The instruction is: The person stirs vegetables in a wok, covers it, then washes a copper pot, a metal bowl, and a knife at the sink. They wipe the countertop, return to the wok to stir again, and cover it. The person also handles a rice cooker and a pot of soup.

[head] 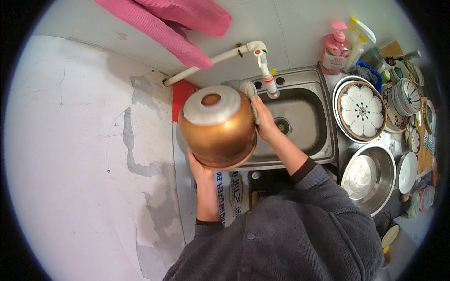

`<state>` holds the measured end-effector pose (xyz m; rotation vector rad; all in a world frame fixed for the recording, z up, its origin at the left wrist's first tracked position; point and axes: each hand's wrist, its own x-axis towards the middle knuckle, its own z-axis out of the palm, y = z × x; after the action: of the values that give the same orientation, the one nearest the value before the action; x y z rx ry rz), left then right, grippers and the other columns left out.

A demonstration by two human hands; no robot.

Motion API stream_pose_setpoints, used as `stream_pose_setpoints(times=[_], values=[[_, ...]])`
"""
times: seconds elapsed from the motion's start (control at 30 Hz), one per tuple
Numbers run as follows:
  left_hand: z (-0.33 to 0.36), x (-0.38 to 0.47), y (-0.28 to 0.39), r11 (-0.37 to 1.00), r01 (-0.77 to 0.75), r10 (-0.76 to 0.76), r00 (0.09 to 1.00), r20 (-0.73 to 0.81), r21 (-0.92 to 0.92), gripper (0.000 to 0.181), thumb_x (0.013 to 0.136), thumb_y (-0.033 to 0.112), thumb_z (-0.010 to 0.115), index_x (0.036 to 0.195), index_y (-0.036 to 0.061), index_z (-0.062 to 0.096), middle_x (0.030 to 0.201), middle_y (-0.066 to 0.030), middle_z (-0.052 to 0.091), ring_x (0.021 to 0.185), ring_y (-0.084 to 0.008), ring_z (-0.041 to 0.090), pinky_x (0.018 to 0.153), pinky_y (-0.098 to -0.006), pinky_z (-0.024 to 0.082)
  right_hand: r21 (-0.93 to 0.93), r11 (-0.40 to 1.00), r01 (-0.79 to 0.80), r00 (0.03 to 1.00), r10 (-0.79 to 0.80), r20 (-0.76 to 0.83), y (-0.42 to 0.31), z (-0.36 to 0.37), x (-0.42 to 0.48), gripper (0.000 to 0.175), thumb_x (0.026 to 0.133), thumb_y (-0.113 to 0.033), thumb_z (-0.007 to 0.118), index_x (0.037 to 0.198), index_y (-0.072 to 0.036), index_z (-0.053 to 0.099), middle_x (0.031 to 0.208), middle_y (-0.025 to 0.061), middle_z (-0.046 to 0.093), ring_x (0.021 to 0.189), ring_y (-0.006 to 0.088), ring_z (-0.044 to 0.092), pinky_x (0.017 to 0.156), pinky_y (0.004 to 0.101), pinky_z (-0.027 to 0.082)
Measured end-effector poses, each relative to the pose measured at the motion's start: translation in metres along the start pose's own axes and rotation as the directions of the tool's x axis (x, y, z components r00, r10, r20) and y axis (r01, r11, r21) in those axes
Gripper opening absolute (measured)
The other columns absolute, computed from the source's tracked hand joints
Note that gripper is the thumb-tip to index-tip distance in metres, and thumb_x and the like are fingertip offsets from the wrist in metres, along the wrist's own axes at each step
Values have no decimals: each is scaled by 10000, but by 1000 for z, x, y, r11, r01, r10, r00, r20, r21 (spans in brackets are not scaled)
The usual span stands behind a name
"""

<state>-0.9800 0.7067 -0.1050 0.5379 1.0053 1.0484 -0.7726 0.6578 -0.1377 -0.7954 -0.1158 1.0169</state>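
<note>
A copper-coloured metal pot (218, 140), its pale round base turned up towards me, is held tilted left of the sink basin. My left hand (199, 165) grips the pot at its lower left, near the rim; part of the fingers is hidden under it. Against the pot's right side my right hand (263, 117) presses a light grey scrubbing cloth or pad (249, 90). The stainless steel sink (299, 116) lies behind and to the right of the pot, with a drain strainer (282, 123) holding small green scraps. Above the basin hangs a white plastic tap (269, 82).
Pink cloth (190, 31) hangs above the white water pipe (211, 63). A pink pump bottle (335, 49) and a spray bottle (357, 52) stand by the wall. Patterned plates (362, 110), a steel basin (369, 175) and several bowls (404, 96) crowd the right counter. A peeling wall (88, 140) bounds the left.
</note>
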Motion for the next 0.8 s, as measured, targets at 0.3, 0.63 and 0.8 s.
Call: stream_pose_setpoints(times=[0.3,0.63,0.8], values=[[-11,5,8,992,-95,88,993,80,89,461,948,364,393,1239,8,426,1241,-119,488,1091,-237,501,901,-373,429,-467,830,305,913,-115,391,-15,-10,12,543,946,-419,308,1297,-18,410,1368,142,371,1282,260,311,1052,327,232],[-12,7,0,975,-49,0,975,222,215,474,945,353,397,1238,-19,423,1248,-149,485,1109,-258,495,931,-386,407,-632,433,642,744,-155,649,-17,-5,23,481,939,-336,337,1335,-65,368,1363,156,371,1303,272,281,1062,410,211],[-8,0,7,983,-91,51,969,242,159,481,946,356,390,1243,-22,415,1247,-153,487,1105,-258,500,935,-385,406,-526,836,153,949,24,314,1,-42,34,496,947,-324,342,1297,25,385,1348,163,401,1270,237,343,1047,315,238]])
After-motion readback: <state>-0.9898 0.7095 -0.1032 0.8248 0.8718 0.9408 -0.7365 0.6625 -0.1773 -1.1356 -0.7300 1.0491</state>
